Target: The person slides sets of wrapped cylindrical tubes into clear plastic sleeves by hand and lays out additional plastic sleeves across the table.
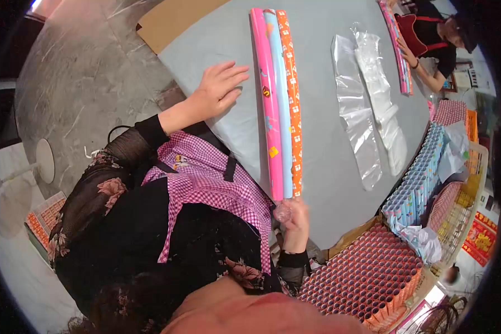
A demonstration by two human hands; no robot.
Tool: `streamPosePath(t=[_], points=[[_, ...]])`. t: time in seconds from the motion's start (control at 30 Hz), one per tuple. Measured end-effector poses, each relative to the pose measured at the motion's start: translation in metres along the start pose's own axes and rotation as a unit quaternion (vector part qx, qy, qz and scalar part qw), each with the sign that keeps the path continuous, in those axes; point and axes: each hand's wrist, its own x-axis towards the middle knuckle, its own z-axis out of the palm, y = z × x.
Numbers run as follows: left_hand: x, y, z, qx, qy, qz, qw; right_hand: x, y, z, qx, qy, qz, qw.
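Note:
Three long rolls of wrapping paper lie side by side on the grey table: a pink patterned roll point(268, 106), a light blue roll point(284, 111) and an orange roll with white prints point(293, 100). My left hand point(220, 89) is open, fingers stretched out, just left of the pink roll and apart from it. At the rolls' near end, my right hand point(296, 220) is closed on crumpled clear plastic point(283, 212). Whether this plastic runs along the rolls as a sleeve I cannot tell. Farther right on the table lie clear plastic sleeves point(355, 111), flat and wrinkled.
Across the table point(323, 211), a co-worker's hand point(409, 58) rests on another bundle of rolls point(398, 50). Many upright rolls point(367, 273) stand packed at the near right, with blue ones point(414, 172) beyond. Brown cardboard point(172, 22) lies at the far left edge.

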Motion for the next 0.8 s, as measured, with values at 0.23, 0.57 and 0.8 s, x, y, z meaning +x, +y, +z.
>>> streamPosePath(t=[0.23,0.57,0.8], points=[[-0.004,0.001,0.001,-0.011,-0.007,-0.007,1.000,0.001,0.017,0.010,-0.083,0.078,-0.039,0.993],[-0.005,-0.001,0.004,-0.021,-0.009,-0.017,1.000,0.025,0.020,-0.011,-0.079,0.032,0.100,0.991],[-0.007,-0.001,0.006,-0.014,-0.002,-0.006,1.000,0.029,0.031,-0.032,-0.234,0.094,0.025,0.967]])
